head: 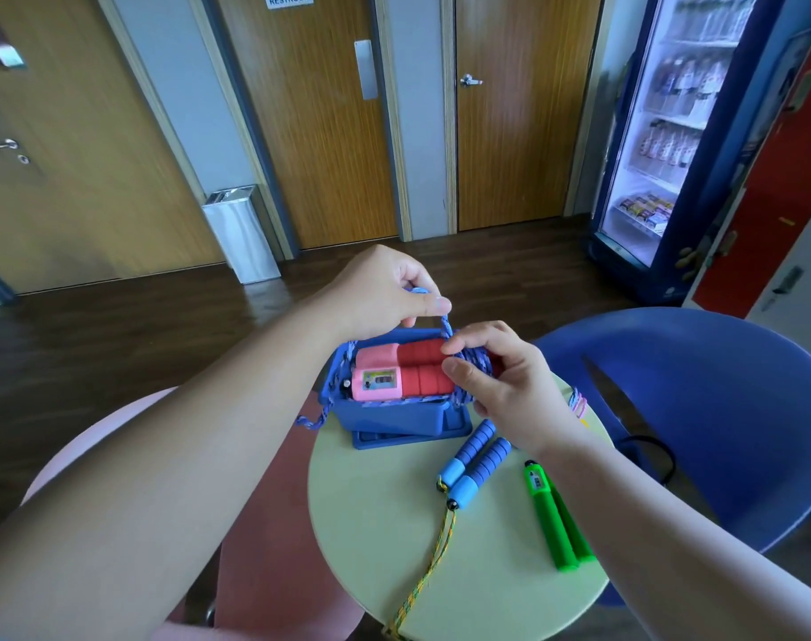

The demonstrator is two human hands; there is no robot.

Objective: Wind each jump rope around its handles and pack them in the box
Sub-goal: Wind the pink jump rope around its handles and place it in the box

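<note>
I have the pink-and-red handles point(403, 374) lying side by side inside the blue box point(394, 421), which stands at the far edge of the round table point(380, 525). Their long axis runs left to right across the box. My right hand point(505, 386) is curled round the blue cord point(445, 323) wrapped at the handles' right end. My left hand point(385, 289) is above the box's far wall, pinching a loop of that cord, which rises from the right-hand grip up and to the left. The next wrap, as I judge it, has to cross the handles' short way, and the left hand is the one placed to lead it. I count three ropes with two handles each. One is in the box. The blue handles point(475, 464) with a yellow-green cord point(440, 548) and the green handles point(556, 520) lie on the table nearer me, both unwound as far as I can tell.
</note>
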